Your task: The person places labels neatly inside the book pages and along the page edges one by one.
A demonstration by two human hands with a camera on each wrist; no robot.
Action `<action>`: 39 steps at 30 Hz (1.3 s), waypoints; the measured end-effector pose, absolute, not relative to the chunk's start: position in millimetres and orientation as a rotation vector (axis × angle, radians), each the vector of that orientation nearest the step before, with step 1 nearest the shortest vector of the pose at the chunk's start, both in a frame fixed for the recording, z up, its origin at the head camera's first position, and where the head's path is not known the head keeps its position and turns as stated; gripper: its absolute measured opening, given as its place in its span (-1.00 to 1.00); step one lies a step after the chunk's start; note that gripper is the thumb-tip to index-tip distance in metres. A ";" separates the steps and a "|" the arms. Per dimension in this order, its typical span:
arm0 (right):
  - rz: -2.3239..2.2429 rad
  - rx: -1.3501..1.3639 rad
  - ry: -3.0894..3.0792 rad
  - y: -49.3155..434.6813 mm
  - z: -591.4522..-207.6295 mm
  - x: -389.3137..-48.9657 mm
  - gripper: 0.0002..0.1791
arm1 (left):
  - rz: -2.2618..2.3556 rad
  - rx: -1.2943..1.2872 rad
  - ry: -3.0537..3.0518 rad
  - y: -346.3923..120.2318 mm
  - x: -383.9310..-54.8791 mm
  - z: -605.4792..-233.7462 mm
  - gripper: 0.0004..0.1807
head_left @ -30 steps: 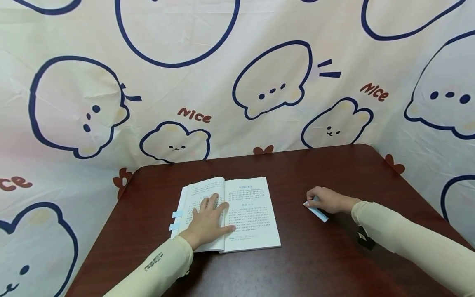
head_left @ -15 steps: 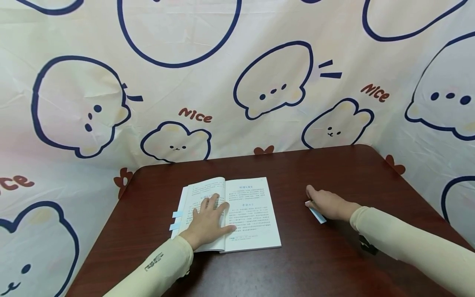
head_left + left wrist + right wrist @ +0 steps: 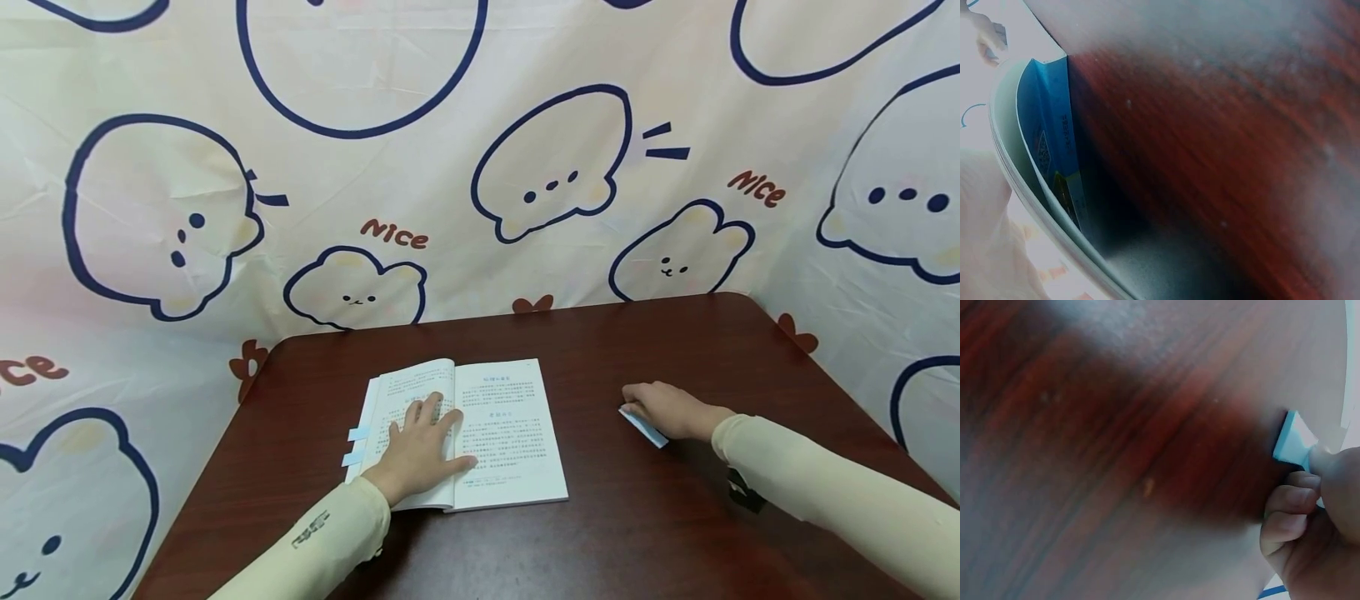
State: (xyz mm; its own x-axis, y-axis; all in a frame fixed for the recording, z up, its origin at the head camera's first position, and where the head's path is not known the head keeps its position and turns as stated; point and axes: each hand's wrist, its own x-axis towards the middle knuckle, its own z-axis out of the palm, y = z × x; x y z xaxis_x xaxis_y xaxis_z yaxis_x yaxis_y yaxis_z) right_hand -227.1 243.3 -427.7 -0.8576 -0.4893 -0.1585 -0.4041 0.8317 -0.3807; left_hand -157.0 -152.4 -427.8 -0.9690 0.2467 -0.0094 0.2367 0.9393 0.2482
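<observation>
An open book (image 3: 517, 475) with printed pages lies on the brown table. My left hand (image 3: 416, 450) rests across its left page and spine, fingers spread. In the left wrist view, the curved page edges (image 3: 1054, 219) rise above a blue cover (image 3: 1057, 119). To the right of the book, my right hand (image 3: 667, 410) grips a small pad of light-blue sticky notes (image 3: 647, 432) close over the table. The right wrist view shows the thumb against the pad (image 3: 1294, 442) with the fingers (image 3: 1288, 526) curled beside it; part of the pad is hidden by the hand.
Two light-blue paper tabs (image 3: 354, 447) stick out from the book's left edge. The brown table (image 3: 585, 533) surrounds the book, and a cloth backdrop (image 3: 525, 275) printed with cartoon bears borders its far side and both flanks.
My right hand's fingers and thumb have shifted their hold on the sticky-note pad, which has turned and moved slightly. The left hand and the book have stayed where they were.
</observation>
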 end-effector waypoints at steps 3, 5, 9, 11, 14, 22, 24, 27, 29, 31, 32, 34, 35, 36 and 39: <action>-0.492 -0.696 2.783 244.0 -428.4 -225.9 -0.82 | 0.380 0.383 3.054 -152.1 -157.2 -428.3 -0.17; -0.448 -0.703 2.799 243.2 -428.3 -224.8 -0.83 | 0.377 0.383 3.055 -152.1 -157.3 -428.7 -0.17; -0.313 -0.714 2.817 239.5 -427.6 -222.3 -0.68 | 0.374 0.383 3.055 -152.4 -157.1 -429.3 -0.17; -0.277 -0.712 2.813 237.3 -427.1 -221.3 -0.64 | 0.372 0.382 3.055 -152.5 -156.9 -429.3 -0.18; -0.251 -0.707 2.827 235.1 -426.9 -220.1 -0.69 | 0.375 0.382 3.055 -152.6 -156.6 -429.4 -0.19; -0.014 -0.938 3.032 233.0 -431.8 -213.6 -0.88 | 0.378 0.388 3.054 -152.8 -156.7 -429.3 -0.20; 0.086 -1.031 3.104 232.4 -434.9 -211.5 -0.88 | 0.377 0.388 3.058 -152.8 -156.8 -429.0 -0.21; 0.185 -1.127 3.144 231.5 -437.0 -208.7 -0.77 | 0.375 0.390 3.061 -152.6 -156.6 -428.5 -0.22; 0.174 -1.113 3.118 231.6 -436.2 -208.6 -0.74 | 0.375 0.392 3.061 -152.5 -156.4 -428.4 -0.23; 0.062 -1.035 3.045 232.5 -433.0 -210.3 -0.70 | 0.373 0.395 3.062 -152.3 -156.2 -428.4 -0.24; -0.032 -0.968 2.990 233.4 -431.4 -212.0 -0.69 | 0.373 0.396 3.062 -152.3 -156.2 -428.5 -0.24; -0.262 -0.822 2.875 235.8 -428.6 -216.7 -0.68 | 0.370 0.397 3.064 -152.3 -156.2 -428.6 -0.24; -0.374 -0.757 2.820 237.3 -427.6 -219.2 -0.66 | 0.369 0.397 3.065 -152.3 -156.3 -428.8 -0.24; -0.469 -0.723 2.773 239.2 -427.2 -221.8 -0.65 | 0.367 0.397 3.065 -152.4 -156.4 -428.9 -0.24; -0.661 -0.704 2.683 245.1 -428.1 -227.8 -0.64 | 0.367 0.399 3.063 -152.6 -156.9 -429.4 -0.24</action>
